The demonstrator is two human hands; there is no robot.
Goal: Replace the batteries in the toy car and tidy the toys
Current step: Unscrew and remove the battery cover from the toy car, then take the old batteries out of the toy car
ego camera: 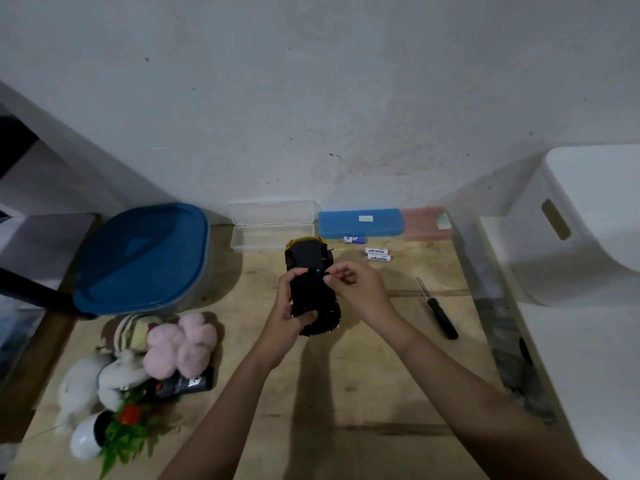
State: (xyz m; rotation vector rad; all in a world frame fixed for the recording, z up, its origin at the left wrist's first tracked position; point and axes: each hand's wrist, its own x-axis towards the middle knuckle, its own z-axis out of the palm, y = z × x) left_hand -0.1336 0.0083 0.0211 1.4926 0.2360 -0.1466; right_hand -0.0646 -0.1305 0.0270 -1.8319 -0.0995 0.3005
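Observation:
A yellow and black toy car [310, 258] is held upside down above the wooden table [346, 393], its black underside facing me. My left hand [289, 308] grips the car's body from the left side. My right hand [356, 284] pinches at a small part by the car's right edge, near the middle of the underside; what it pinches is too small to tell. Two white batteries [378, 254] lie behind my right hand, and a blue and white battery [354, 239] lies further back. A black screwdriver [440, 312] lies to the right.
A blue-lidded tub [145, 258] stands at the back left. A clear case [272, 225], a blue case [360, 221] and a pink case [426, 222] line the wall. Plush toys [173, 344], a plastic plant [126, 420] and a dark packet [187, 382] sit at the front left. A white bin [581, 216] stands right.

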